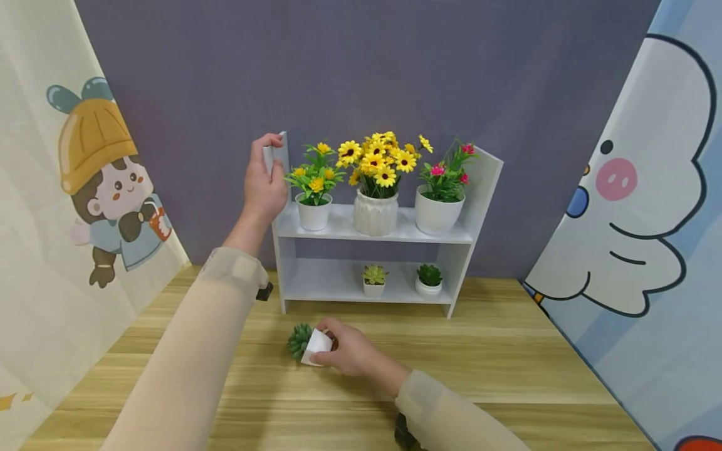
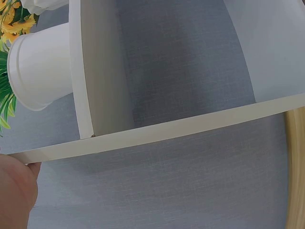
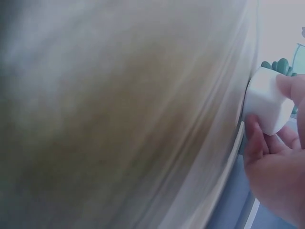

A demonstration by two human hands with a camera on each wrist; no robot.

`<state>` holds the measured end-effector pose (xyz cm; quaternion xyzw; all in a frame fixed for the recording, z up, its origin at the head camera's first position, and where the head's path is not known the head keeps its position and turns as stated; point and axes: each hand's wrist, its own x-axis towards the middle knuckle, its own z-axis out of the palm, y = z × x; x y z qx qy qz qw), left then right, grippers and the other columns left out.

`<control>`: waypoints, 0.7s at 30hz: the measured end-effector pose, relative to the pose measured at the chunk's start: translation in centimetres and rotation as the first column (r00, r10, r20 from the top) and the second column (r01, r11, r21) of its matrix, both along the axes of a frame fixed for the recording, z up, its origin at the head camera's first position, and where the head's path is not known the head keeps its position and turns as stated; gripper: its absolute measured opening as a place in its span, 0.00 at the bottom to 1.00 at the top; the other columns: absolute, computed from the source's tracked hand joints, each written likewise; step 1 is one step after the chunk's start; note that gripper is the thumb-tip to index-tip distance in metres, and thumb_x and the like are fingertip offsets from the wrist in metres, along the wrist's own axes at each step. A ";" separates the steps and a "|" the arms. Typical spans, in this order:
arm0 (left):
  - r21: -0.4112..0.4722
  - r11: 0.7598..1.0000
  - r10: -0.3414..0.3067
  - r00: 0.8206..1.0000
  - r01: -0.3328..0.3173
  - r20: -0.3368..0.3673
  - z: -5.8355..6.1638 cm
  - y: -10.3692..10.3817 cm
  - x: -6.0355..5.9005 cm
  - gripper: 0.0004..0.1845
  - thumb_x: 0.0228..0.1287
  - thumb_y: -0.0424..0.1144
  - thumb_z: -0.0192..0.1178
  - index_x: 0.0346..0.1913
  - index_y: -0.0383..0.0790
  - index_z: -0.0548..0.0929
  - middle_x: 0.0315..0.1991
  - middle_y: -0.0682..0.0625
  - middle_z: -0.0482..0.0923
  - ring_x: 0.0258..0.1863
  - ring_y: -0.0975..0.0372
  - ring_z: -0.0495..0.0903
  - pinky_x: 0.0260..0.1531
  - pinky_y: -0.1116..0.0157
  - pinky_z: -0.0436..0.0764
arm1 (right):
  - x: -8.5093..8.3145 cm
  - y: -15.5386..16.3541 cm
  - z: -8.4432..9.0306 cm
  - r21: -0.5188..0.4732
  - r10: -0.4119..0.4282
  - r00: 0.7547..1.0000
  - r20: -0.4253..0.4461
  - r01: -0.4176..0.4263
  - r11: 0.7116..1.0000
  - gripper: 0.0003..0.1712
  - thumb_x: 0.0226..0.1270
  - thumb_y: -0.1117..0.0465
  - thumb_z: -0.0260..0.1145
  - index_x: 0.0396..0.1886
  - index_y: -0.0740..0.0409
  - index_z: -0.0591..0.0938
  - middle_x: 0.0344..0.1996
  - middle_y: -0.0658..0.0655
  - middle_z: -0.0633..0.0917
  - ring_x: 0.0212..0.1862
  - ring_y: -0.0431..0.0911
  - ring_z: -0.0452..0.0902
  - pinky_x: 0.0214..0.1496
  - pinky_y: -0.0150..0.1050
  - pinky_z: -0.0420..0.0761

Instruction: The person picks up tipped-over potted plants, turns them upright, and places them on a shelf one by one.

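My left hand (image 1: 265,185) grips the upper end of the left side panel of a white two-tier shelf (image 1: 372,237), fingers bent over its edge. In the left wrist view that hand shows only in the lower left corner, against the panel (image 2: 190,126). Low over the wooden table, in front of the shelf, my right hand (image 1: 352,351) holds a potted succulent (image 1: 318,347) by its small white pot. The pot is tipped sideways, its green leaves (image 1: 299,342) pointing left. Thumb and fingers lie on opposite sides of the pot (image 3: 267,100) in the right wrist view.
The upper tier bears a yellow-flowered plant (image 1: 313,213), a vase of yellow daisies (image 1: 375,213) and a pink-flowered plant (image 1: 440,210). Two small succulents, one pale (image 1: 374,282) and one dark green (image 1: 429,280), stand on the lower tier. A grey backdrop (image 1: 366,69) rises behind.
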<state>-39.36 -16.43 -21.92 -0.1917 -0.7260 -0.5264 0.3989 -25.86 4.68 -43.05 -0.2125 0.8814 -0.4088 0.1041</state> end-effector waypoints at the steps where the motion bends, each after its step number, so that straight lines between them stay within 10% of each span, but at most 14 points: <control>1: 0.000 1.000 0.001 1.000 -0.001 0.000 0.0 0.0 0.0 0.18 0.84 0.27 0.42 0.69 0.40 0.69 0.81 0.46 0.70 0.64 0.43 0.77 0.36 0.64 0.66 | 0.0 0.1 0.0 -0.007 0.004 1.000 0.001 -0.004 1.000 0.26 0.70 0.56 0.80 0.63 0.50 0.80 0.45 0.52 0.86 0.39 0.41 0.79 0.37 0.34 0.79; 21: -0.022 0.999 0.031 0.999 -0.031 0.007 -0.3 -0.1 -0.2 0.18 0.85 0.28 0.41 0.70 0.42 0.70 0.81 0.51 0.71 0.43 0.54 0.74 0.30 0.67 0.65 | 0.1 1.4 -0.6 -0.175 0.030 0.995 0.091 -0.014 0.984 0.28 0.67 0.66 0.78 0.62 0.57 0.75 0.55 0.62 0.88 0.48 0.47 0.84 0.45 0.38 0.84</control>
